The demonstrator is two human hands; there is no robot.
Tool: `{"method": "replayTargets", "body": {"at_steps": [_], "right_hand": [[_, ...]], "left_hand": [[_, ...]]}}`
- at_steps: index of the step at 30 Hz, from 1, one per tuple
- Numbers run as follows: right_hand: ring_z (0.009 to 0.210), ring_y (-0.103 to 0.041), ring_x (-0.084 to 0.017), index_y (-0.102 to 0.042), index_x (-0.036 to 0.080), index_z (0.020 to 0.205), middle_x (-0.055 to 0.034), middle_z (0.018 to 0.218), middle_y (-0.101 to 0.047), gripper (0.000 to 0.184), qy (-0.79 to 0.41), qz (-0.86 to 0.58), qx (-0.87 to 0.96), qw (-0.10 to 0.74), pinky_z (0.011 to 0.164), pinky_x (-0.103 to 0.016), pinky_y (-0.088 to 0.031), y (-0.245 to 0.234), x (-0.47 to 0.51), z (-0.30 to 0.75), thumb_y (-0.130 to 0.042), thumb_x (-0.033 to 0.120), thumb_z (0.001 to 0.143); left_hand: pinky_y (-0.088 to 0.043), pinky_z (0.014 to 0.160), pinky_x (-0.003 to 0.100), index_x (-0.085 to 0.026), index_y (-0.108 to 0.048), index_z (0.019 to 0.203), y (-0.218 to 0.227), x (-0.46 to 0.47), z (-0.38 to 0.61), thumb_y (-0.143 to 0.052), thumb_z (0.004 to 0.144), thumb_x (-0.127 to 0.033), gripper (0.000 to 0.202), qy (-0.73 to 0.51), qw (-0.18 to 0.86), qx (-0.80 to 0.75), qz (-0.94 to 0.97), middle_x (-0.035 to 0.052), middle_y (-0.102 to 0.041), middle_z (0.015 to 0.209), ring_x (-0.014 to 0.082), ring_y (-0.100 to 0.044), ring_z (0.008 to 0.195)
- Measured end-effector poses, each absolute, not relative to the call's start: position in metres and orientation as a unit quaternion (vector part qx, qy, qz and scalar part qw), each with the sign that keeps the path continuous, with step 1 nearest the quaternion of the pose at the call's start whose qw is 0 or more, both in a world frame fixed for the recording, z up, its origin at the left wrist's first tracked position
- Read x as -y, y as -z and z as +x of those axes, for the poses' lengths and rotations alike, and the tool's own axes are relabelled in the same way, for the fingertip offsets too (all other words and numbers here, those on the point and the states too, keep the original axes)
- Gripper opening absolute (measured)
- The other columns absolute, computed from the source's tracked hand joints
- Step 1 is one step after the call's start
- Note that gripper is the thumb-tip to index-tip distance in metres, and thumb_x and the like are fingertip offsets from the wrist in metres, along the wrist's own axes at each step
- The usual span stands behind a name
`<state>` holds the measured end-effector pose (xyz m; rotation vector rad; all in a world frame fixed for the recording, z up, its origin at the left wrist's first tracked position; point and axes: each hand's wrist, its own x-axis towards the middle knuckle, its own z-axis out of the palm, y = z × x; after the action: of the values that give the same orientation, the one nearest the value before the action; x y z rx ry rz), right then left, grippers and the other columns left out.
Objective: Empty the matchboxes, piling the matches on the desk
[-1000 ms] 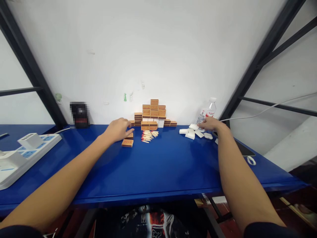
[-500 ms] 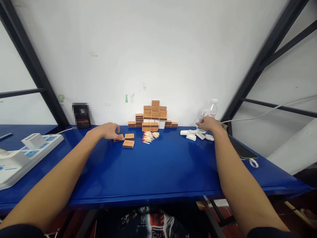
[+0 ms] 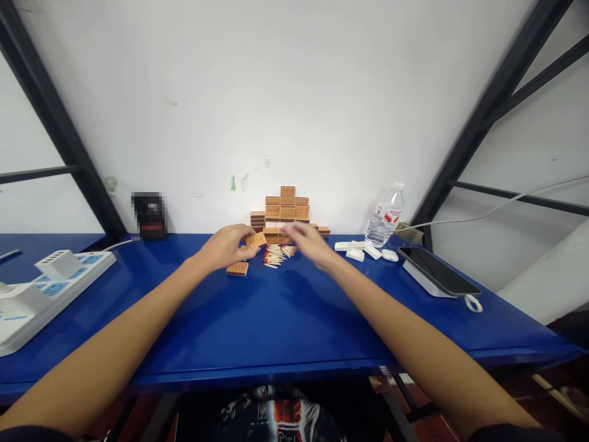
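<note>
Well back from the table edge [image 3: 267,367], left grip [image 3: 223,248] pinches a matchbox [image 3: 256,240] — right grip [image 3: 311,241] spread.

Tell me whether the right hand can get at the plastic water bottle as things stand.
Probably yes: the right hand is beside the matches, and low white items lie before the plastic water bottle, but its upper part looks unobstructed. Whether the hand holds anything is unclear.

Orange, red-lettered matchbox [image 3: 256,240]; pale, red-tipped matches [image 3: 273,255]; blue table [image 3: 276,319].
</note>
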<state>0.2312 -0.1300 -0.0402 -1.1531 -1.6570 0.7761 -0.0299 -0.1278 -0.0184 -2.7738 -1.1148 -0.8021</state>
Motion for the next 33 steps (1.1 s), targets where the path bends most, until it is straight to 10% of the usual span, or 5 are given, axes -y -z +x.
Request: {"method": "replayTargets", "body": {"at_steps": [15, 33], "right_hand": [[0.06, -0.057, -0.014, -0.071, 0.019, 0.076, -0.0023, 0.068, -0.066, 0.03, -0.466, -0.444, 0.617, 0.453, 0.047, -0.024, -0.048, 0.052, 0.143, 0.217, -0.081, 0.047, 0.083], [0.047, -0.054, -0.007, -0.058, 0.015, 0.091, -0.0112, 0.087, -0.078, 0.013, -0.249, -0.669, 0.506, 0.485, 0.039, -0.019, -0.037, 0.046, 0.075, 0.361, -0.061, 0.023, 0.101]], "left_hand": [[-0.053, 0.083, 0.036, -0.017, -0.069, 0.126, 0.036, 0.131, -0.018, -0.068, 0.095, -0.046, 0.042, 0.278, 0.032, 0.321, -0.905, 0.0122, -0.074, 0.109, 0.0251, -0.07, 0.094], [-0.051, 0.073, 0.031, -0.017, -0.077, 0.114, 0.036, 0.126, -0.018, -0.074, 0.09, -0.055, 0.045, 0.289, -0.029, 0.389, -0.874, 0.0074, -0.079, 0.093, 0.0205, -0.07, 0.077]]}}
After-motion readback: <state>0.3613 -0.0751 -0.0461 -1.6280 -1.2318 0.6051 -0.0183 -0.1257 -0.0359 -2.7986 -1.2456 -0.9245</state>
